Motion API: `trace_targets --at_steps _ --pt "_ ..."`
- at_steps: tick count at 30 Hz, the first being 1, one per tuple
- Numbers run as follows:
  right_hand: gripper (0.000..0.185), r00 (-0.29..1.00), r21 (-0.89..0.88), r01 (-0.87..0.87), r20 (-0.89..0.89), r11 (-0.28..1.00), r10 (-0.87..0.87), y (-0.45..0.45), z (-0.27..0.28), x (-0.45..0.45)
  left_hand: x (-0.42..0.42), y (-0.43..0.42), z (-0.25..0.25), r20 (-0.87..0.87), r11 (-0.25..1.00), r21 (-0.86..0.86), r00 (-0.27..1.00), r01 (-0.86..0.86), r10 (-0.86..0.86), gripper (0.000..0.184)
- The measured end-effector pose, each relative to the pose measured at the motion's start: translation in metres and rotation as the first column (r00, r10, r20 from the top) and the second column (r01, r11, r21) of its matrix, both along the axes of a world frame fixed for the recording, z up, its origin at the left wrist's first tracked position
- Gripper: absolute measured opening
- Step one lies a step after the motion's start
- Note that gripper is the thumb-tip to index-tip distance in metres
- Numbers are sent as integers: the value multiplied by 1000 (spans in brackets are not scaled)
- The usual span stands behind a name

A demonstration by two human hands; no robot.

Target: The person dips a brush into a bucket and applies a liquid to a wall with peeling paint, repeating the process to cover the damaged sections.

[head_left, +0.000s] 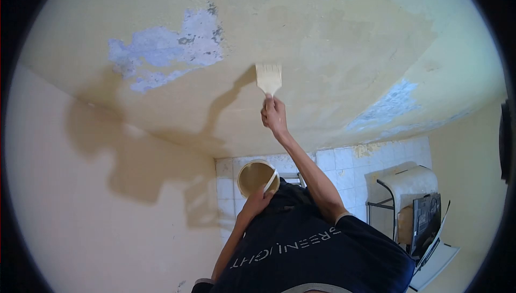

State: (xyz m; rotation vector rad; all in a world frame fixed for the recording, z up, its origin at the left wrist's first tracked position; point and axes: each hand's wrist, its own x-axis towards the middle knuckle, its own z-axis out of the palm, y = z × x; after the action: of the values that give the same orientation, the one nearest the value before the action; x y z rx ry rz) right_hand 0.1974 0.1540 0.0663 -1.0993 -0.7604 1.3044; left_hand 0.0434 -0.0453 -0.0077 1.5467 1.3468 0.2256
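Note:
My right hand [274, 114] is closed around the handle of a wide, flat, cream-coloured paintbrush [269, 78]. The bristle end points up and lies at or very near the yellowish wall [322, 45]; whether it touches I cannot tell. Lower down, my left hand [259, 201] grips the pale handle [271, 180] of a cream bucket [240, 177], close to its rim. The bucket hangs by my waist with its mouth facing up, and its inside looks yellowish. Around the brush the wall has a darker, damp-looking yellow area.
Bare whitish patches [166, 45] of peeled paint show on the upper left, with another patch [384, 105] at right. Below is a white tiled floor [344, 177]. A chair or small table [411, 183] bearing dark flat items [427, 220] stands on the right. A ladder part [293, 177] shows behind the bucket.

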Motion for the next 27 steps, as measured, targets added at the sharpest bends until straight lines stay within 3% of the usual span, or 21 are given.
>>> trace_targets --at_steps 1,3,4,6,9,12,15,18,21,22,24,27 --pt "40 1000 -8 -13 -7 1000 13 2 19 -8 3 -3 5 -30 996 -83 999 30 -33 52" --pt "38 996 214 -40 87 976 22 19 52 -21 5 -8 -9 22 999 -36 999 38 -38 52" --pt "38 996 213 -42 85 976 25 35 56 -30 9 -10 -6 -10 998 -45 999 39 -39 52" --pt "34 884 450 -3 419 893 -208 56 57 -45 13 -17 -5 -39 997 -65 998 37 -39 52" --pt "32 838 462 79 450 883 -310 56 40 -60 12 -16 -4 -6 998 -56 999 36 -37 53" --pt "32 828 402 79 482 912 -285 37 15 -68 9 -23 -6 -45 999 -39 998 30 -32 52" --pt "36 889 382 123 368 916 -272 30 23 -71 7 -28 -9 -49 998 -59 998 -30 27 52" --pt "31 881 367 120 388 922 -269 42 55 -61 8 -27 -1 -33 985 -150 997 -81 76 53" --pt "36 810 433 160 456 887 -369 50 35 -60 7 -29 -12 -20 988 -112 994 -105 103 58" --pt "36 808 438 160 456 884 -373 51 24 -61 6 -31 -21 -24 994 -19 994 -108 108 59" --pt "35 911 265 100 362 959 -195 42 4 -66 6 -31 -28 -29 990 76 992 -118 121 61" --pt "27 928 289 126 304 949 -215 21 32 -62 7 -26 -15 -44 991 -5 990 -137 137 60"
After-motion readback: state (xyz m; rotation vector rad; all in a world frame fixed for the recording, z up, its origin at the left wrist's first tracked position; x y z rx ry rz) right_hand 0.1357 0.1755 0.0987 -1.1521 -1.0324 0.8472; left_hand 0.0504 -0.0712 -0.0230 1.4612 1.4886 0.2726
